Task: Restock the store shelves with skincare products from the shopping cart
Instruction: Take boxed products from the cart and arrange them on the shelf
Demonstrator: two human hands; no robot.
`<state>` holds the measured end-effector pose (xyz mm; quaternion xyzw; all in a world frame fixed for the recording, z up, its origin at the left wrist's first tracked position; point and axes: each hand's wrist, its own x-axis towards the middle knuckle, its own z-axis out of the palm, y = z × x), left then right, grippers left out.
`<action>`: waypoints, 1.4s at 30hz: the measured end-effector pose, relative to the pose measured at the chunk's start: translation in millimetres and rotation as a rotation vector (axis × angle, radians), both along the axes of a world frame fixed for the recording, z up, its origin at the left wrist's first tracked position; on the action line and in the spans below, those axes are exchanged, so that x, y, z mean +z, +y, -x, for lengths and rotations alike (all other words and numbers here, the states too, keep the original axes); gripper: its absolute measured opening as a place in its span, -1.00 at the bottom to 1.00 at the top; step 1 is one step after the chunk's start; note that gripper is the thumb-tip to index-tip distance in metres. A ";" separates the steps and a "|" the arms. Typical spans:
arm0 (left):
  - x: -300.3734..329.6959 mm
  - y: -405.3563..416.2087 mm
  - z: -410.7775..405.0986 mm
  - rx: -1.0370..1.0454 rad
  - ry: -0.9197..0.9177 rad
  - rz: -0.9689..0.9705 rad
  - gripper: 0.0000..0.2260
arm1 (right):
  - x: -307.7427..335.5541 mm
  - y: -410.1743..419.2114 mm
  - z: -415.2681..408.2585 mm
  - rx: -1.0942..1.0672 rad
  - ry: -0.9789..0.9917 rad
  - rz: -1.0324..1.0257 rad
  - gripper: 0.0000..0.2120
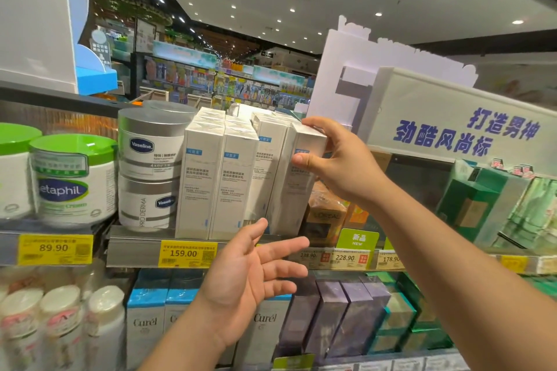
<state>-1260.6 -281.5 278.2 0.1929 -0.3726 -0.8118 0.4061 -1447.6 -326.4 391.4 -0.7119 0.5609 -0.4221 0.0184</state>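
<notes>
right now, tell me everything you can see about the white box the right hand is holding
The white box is a tall, slim carton, cardboard by its look, with a small blue label near the top and grey print too blurred to read. It leans left against the row of matching cartons, its foot on the shelf. The right hand grips its top, thumb on the front, fingers over the upper edge.

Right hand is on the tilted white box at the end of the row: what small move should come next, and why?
Probably tip the white box upright and slide it against the row of white boxes. The right hand pinches its top while it leans; the left hand hovers open below, free to steady its base.
</notes>
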 end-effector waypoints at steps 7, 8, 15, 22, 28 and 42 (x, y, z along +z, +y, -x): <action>-2.1 -4.5 5.8 -0.017 -0.069 0.048 -0.77 | -8.8 -2.3 4.2 -0.113 0.054 0.007 -0.34; -1.7 -4.4 5.7 -0.019 -0.073 0.052 -0.77 | -10.5 -3.3 5.1 -0.123 0.055 0.010 -0.33; 1.7 -3.0 4.9 -0.012 -0.086 0.062 -0.74 | -17.2 -6.9 4.6 -0.113 0.042 0.036 -0.36; -0.3 -1.9 3.0 -0.006 -0.076 0.095 -0.82 | -23.8 -0.2 0.8 -0.083 -0.029 0.014 -0.34; -6.6 2.9 4.8 0.007 -0.086 0.152 -0.53 | -29.9 9.5 0.6 -0.065 -0.151 0.000 -0.19; -17.8 30.5 65.4 -0.200 -0.134 0.128 -0.49 | -58.5 94.4 41.1 -0.265 -0.173 0.195 -0.53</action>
